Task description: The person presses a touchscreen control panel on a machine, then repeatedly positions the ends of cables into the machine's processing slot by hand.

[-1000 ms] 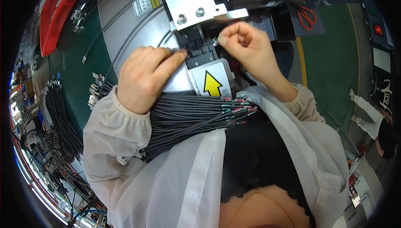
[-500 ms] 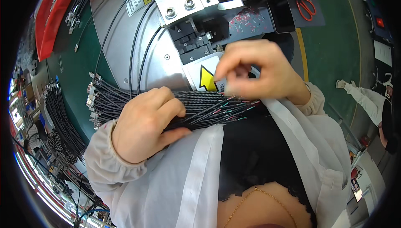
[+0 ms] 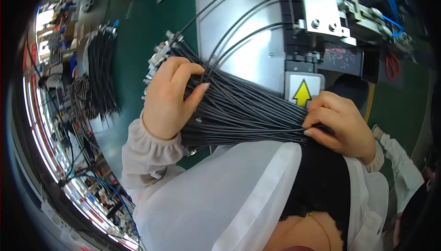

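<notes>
A thick bundle of black braided cables (image 3: 250, 101) lies across in front of my body, fanned out toward the left. Metal connectors (image 3: 158, 58) cluster at its left end. My left hand (image 3: 170, 97) curls over the bundle near those connectors, fingers bent and thumb on top of the cables. At the narrower right end, my right hand (image 3: 342, 124) is closed round the gathered cable ends and covers most of their tips. Several single cables (image 3: 236, 25) loop up from beside my left fingers toward the machine.
Beyond the bundle stands a machine with a metal plate (image 3: 248, 51) and a yellow arrow label (image 3: 302, 94). A second cable bundle (image 3: 102, 69) lies on the green surface at left. Red-handled scissors (image 3: 392, 65) are at far right, near a tray of wire scraps (image 3: 340, 58). Another person's pale-clothed leg (image 3: 402, 159) shows at right.
My view has turned leftward. My right hand, earlier raised above the coloured wire tips, is now closed round the cable ends. The bundle's left end is spread wider beneath my left hand.
</notes>
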`<state>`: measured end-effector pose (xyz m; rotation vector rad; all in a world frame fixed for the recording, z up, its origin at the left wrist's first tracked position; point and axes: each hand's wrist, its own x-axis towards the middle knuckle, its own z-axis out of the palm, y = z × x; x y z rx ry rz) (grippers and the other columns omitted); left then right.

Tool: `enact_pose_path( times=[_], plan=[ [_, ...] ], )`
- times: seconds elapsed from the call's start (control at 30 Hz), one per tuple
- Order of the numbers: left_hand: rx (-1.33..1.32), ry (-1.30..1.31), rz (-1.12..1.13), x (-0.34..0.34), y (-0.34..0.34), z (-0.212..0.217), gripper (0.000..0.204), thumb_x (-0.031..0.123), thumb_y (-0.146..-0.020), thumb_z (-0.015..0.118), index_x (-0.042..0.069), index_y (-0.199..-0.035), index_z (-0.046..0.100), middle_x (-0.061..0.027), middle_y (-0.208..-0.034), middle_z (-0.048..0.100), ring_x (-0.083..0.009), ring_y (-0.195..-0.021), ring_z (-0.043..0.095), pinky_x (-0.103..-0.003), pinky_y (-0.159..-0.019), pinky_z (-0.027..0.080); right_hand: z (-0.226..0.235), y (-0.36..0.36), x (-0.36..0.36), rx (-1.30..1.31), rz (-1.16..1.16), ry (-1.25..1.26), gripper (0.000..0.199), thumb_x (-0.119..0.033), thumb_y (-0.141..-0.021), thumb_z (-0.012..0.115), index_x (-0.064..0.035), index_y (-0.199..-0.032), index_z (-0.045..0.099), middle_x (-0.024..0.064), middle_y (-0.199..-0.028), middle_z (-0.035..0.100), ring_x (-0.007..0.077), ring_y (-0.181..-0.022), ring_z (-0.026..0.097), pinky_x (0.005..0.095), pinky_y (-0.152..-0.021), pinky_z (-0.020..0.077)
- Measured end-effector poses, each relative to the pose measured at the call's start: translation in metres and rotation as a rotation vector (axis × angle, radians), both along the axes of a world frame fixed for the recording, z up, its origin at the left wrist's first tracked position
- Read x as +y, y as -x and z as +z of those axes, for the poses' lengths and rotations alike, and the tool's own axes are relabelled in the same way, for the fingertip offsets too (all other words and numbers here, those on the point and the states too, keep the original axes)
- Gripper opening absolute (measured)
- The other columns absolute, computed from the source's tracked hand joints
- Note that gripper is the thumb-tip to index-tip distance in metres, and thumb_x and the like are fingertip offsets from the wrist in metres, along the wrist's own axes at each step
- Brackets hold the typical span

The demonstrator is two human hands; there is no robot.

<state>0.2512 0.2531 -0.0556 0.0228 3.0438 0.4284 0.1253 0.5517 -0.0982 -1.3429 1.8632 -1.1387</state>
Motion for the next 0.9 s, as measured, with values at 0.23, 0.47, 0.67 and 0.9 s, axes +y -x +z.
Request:
enact_pose_path(
  times=[0.23, 0.47, 0.67, 0.9],
  plan=[
    [-0.044, -0.070, 0.192, -0.003, -0.007, -0.014, 0.016, 0.007, -0.072, 0.074, 0.003, -0.076, 0.059, -0.0066, -0.070, 0.052, -0.0199, -0.063, 0.053, -0.030, -0.059, 0.044, 0.012, 0.007, -0.014, 0.163, 0.092, 0.033, 0.026, -0.010, -0.065, 0.075, -0.0065, -0.086, 0.061, 0.0091, -0.099, 0.059, 0.0272, -0.089, 0.059, 0.0368, -0.076, 0.0467],
    [0.042, 0.022, 0.087, -0.002, 0.007, -0.012, 0.014, 0.010, -0.071, 0.073, 0.004, -0.074, 0.060, -0.0070, -0.068, 0.056, -0.0231, -0.063, 0.056, -0.033, -0.059, 0.045, 0.016, -0.004, -0.074, 0.302, 0.228, 0.016, 0.064, -0.020, -0.072, 0.076, 0.0059, -0.123, 0.047, 0.0228, -0.128, 0.048, 0.0366, -0.117, 0.048, 0.0405, -0.099, 0.0408],
    [-0.044, -0.205, 0.110, -0.009, 0.015, -0.026, 0.015, 0.009, -0.073, 0.070, 0.001, -0.077, 0.058, -0.0091, -0.068, 0.055, -0.0219, -0.061, 0.056, -0.032, -0.056, 0.044, -0.001, -0.018, -0.100, 0.403, 0.302, 0.025, 0.070, -0.030, -0.076, 0.072, 0.0091, -0.127, 0.044, 0.0253, -0.132, 0.046, 0.0364, -0.124, 0.044, 0.0417, -0.106, 0.0345],
    [-0.277, -1.067, 0.268, -0.024, 0.035, -0.001, 0.014, 0.016, -0.095, 0.056, 0.002, -0.093, 0.055, -0.0069, -0.076, 0.065, -0.0113, -0.067, 0.062, -0.022, -0.063, 0.048, -0.005, -0.017, -0.102, 0.390, 0.318, 0.048, 0.069, -0.030, -0.078, 0.070, 0.0075, -0.130, 0.044, 0.0246, -0.133, 0.046, 0.0356, -0.127, 0.042, 0.0424, -0.109, 0.0312]
  ],
)
